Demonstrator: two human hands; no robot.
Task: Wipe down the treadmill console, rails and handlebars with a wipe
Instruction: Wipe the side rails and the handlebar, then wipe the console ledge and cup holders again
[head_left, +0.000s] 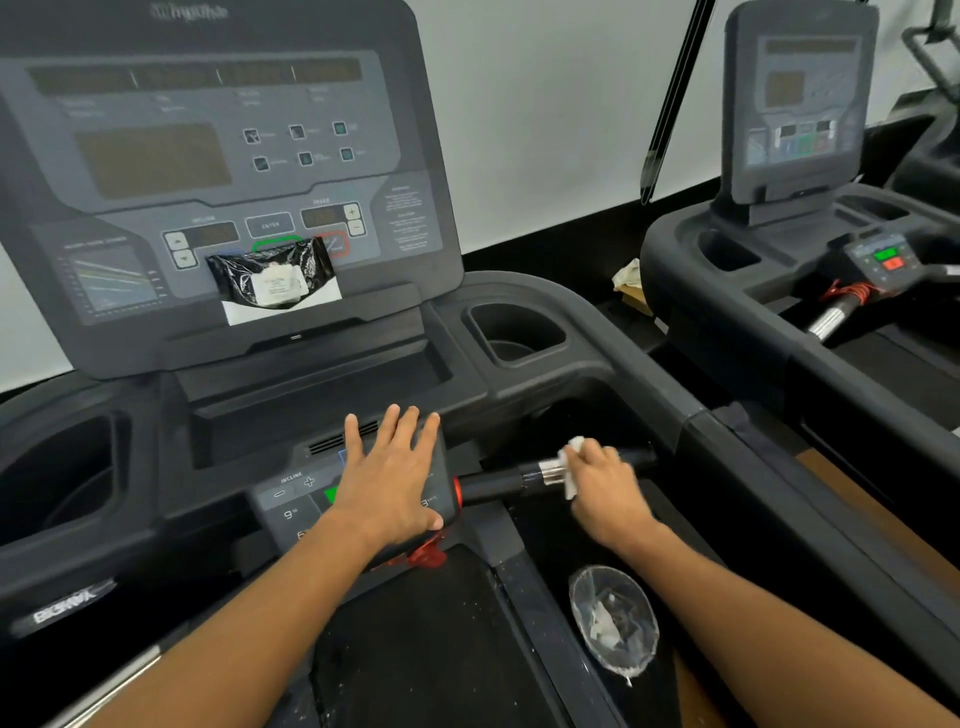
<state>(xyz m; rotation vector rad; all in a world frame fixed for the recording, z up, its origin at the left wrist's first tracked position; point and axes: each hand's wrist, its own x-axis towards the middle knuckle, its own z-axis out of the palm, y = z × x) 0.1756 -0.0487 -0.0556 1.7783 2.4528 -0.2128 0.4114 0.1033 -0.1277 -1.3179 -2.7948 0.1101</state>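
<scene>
From the head view, the person leans over the treadmill. The right hand (602, 480) has its fingers (584, 457) curled around a white wipe (570, 467), bunched over the chrome sensor section of the right handlebar (519, 480), which runs out at three o'clock from the lower keypad (296, 499). Wrapping the wipe round the bar looks like the way to clean all sides in one slide, so I judge the handlebar pass is in hand.

The left hand (392, 478) lies flat on that keypad housing, fingers spread and released, gripping nothing; it seems to be there as a brace while the other hand scrubs.

At twelve o'clock the big console (218, 156) rises, with a black wipe packet (272, 275) propped on its ledge, presumably parked within reach for a fresh sheet. A cup holder (514, 332) sits at one o'clock. Down at five o'clock a crumpled clear bag (613, 623) rests beside the belt (415, 649). A second treadmill (795, 218) stands at two o'clock.
</scene>
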